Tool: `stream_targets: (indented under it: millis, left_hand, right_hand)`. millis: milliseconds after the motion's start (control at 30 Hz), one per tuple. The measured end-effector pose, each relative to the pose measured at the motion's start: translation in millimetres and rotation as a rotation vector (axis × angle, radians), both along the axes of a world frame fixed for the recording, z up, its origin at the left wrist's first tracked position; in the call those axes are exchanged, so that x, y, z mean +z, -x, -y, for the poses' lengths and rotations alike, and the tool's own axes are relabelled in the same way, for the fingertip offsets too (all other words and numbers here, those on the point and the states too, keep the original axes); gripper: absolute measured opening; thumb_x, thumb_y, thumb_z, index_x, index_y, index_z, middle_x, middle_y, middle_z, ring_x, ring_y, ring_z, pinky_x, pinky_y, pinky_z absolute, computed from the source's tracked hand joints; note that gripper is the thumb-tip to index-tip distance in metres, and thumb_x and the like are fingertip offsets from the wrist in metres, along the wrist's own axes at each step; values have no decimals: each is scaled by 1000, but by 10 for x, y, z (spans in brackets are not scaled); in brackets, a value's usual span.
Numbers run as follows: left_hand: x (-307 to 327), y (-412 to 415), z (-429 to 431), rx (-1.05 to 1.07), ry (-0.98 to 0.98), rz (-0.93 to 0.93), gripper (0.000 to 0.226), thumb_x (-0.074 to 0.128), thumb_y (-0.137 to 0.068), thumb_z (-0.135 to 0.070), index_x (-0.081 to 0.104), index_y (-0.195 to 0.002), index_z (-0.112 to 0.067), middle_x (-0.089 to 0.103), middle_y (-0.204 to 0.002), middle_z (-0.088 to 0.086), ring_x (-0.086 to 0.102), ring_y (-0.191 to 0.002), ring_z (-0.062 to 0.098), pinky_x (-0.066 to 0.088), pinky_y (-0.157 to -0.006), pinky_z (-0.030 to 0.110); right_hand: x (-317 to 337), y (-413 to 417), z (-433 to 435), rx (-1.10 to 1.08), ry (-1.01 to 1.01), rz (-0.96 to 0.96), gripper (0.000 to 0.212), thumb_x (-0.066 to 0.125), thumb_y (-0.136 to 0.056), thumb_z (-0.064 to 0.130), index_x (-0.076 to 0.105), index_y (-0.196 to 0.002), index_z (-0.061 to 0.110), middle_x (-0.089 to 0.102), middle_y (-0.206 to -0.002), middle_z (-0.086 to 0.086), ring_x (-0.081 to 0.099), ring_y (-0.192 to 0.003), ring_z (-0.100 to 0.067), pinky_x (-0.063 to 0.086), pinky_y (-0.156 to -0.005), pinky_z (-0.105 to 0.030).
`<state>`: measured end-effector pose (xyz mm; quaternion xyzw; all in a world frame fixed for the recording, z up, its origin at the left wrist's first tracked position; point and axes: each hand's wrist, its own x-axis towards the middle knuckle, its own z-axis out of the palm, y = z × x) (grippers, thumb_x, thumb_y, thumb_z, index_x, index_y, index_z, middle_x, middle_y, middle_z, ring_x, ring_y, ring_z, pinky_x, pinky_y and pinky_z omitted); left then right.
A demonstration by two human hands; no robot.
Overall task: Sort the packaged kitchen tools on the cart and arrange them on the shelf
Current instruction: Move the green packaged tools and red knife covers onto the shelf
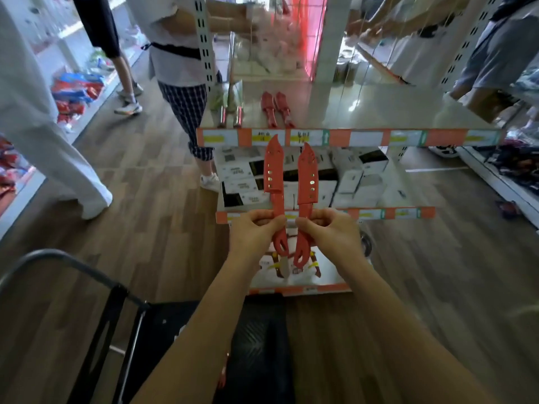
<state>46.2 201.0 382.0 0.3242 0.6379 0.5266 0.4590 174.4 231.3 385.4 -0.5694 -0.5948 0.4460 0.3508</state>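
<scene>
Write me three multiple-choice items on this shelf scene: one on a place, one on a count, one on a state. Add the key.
1. Where do the two loose red knives lie?
A. on the top shelf
B. on the floor
C. in the cart

2. How many red knives show in all?
A. two
B. four
C. six

3. What is the left hand doing?
A. hanging open
B. gripping a knife handle
C. pressing a box

Key:
1 A: they lie side by side just behind the shelf's price strip.
2 B: two on the shelf, plus the left knife and the right knife held up.
3 B: its fingers curl round the left knife's handle.
</scene>
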Motion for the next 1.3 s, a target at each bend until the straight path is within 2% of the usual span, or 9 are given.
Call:
stream_targets:
  millis: [267,433,633,700,833,967,1133,1233,1300]
  left_hand:
    - [191,216,-897,-21,-61,11,18,69,-80,-12,58,-93,-9,66,-79,6,66,-70,19,57,-71,30]
    - [256,210,-1350,-30,-86,-11,17,70,-80,-10,55,-74,-17,62,-70,6,62,-63,19,56,-68,31]
    - [346,136,-1961,3,-122,-75,17,72,-79,-14,56,-74,-18,65,-76,12,63,-69,26,56,-75,39]
    - [391,117,-2181,35,-111,-120,19,72,-79,-15,55,-72,-21,64,-75,5,64,-71,21,55,-75,34]
    - [479,45,-2631,37,-92,-199,24,71,-79,-10,53,-68,-21,58,-66,2,58,-54,6,50,-60,23]
    - [487,-3,-3006,46,-74,-322,15,73,-77,-15,61,-69,-20,60,-67,-5,59,-65,15,49,-65,28]
    - [397,-32,-3192,52,-112,-417,10,73,-77,-18,63,-76,-19,61,-65,-9,62,-65,8,53,-70,26]
    - [330,-29,-3224,72,-55,-441,11,72,-78,-21,62,-77,-20,59,-63,-14,58,-58,-5,48,-60,8]
    - [296,-33,-3227,88,-19,-436,10,73,-78,-22,63,-80,-19,60,-64,-13,59,-62,-4,45,-55,3]
  right_hand:
    - [172,169,-747,-89,3,-47,15,73,-78,23,64,-84,12,70,-81,-8,70,-75,-20,59,-73,-34]
    - [255,145,-1160,-96,-42,2,15,73,-78,26,64,-75,15,70,-75,-7,68,-68,-17,57,-65,-25]
    - [322,59,-1843,-56,-88,72,20,73,-76,34,66,-77,15,72,-75,-7,70,-73,-20,58,-76,-38]
    - [356,29,-2097,-31,-86,73,23,73,-76,34,68,-82,13,73,-78,-5,70,-74,-19,58,-77,-39]
    - [404,6,-2615,20,-37,38,19,75,-75,29,68,-85,15,73,-83,-7,70,-77,-20,57,-80,-40]
    - [433,13,-3005,72,-33,92,23,74,-77,28,69,-91,11,69,-79,-4,68,-72,-18,57,-74,-31]
    - [367,-28,-3244,153,-71,16,10,73,-78,24,68,-75,16,71,-69,-5,70,-62,-16,60,-66,-33]
    - [312,-1,-3359,154,-44,23,14,74,-77,24,65,-66,22,68,-63,-1,66,-56,-12,59,-63,-29]
    - [282,33,-3410,149,-17,20,19,74,-77,24,63,-62,25,67,-61,0,66,-55,-13,59,-66,-33]
